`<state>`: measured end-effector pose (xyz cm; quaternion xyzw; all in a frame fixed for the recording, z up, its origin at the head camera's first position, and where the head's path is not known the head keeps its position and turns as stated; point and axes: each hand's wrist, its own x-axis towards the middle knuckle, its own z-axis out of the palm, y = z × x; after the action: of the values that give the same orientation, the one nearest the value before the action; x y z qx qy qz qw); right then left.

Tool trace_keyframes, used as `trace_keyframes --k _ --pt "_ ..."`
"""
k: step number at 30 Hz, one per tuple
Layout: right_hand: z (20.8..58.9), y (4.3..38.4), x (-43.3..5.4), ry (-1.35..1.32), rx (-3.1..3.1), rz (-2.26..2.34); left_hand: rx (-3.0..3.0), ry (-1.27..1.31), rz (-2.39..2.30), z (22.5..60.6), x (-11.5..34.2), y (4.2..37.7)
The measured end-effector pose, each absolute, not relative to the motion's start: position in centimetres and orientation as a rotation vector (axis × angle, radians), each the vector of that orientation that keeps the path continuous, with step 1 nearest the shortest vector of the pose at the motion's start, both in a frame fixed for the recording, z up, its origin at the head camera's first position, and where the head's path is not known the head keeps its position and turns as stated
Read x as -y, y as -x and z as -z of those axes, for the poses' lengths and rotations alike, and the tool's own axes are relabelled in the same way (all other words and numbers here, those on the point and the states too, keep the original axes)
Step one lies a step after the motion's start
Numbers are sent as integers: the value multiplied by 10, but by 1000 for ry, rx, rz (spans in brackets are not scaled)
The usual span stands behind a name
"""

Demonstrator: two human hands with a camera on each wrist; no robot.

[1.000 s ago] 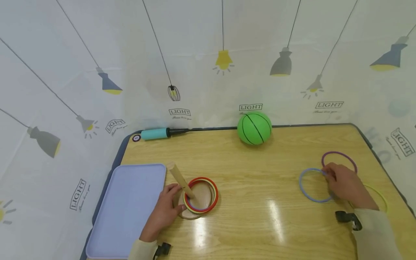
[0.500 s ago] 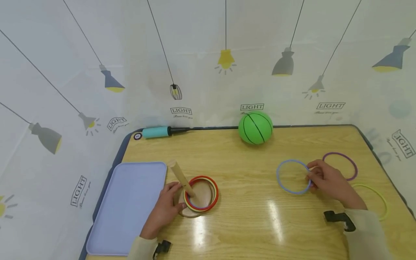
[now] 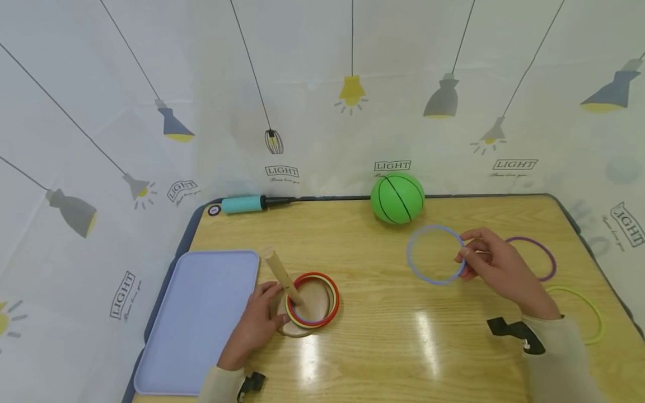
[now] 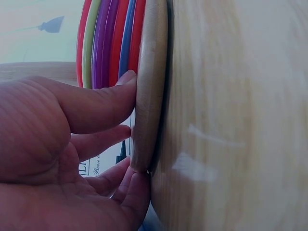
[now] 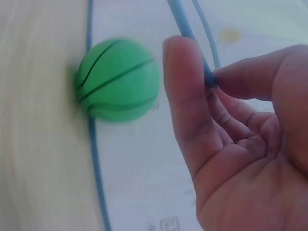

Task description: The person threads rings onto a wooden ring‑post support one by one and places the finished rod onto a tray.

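Item: thin blue plastic ring [image 3: 435, 254], pinched at its near edge between thumb and fingertips of the right hand [image 3: 496, 268]; carried clear of the wooden table [image 3: 383, 336], partway between the loose rings and the peg stand.

Destination: round wooden base [image 3: 301, 313] with slanted wooden peg [image 3: 279, 274], well to the left of the right hand. The left hand [image 3: 254, 327] presses its thumb and fingers against the base rim, steadying it without curling round it.

Done, by the look of it: a stack of coloured plastic rings [image 3: 312, 299], red outermost, with yellow, purple and blue beneath, already sits round the peg.

Left, by the look of it: the blue ring in hand; a thin purple ring [image 3: 541, 257] just behind the right hand; a thin yellow-green ring [image 3: 587, 310] beside the right wrist. Both lie flat on the table.

Surroundings: lavender plastic tray [image 3: 196, 322] just left of the left hand; green ball with black lines [image 3: 397, 197] beyond the right hand; teal hand pump [image 3: 244, 205] at the far table edge.
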<state>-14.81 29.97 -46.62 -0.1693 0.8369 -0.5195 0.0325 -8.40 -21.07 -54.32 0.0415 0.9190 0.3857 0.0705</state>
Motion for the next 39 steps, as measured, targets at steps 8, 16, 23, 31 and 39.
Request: trace_keyframes --k 8,16,23,31,39 --pt "447 148 -262 606 -2467 1856 -2758 -120 -1157 543 211 84" --pt "430 150 -220 723 -2271 2076 -2761 -133 -1154 544 211 83" --pt "411 146 -185 820 -2202 2134 -2772 -146 -1154 546 212 82" --pt "393 145 -147 796 -2075 2221 -2786 -147 -1153 544 210 82" --pt "383 145 -106 836 -1923 2267 -2808 -179 -1154 542 210 82"
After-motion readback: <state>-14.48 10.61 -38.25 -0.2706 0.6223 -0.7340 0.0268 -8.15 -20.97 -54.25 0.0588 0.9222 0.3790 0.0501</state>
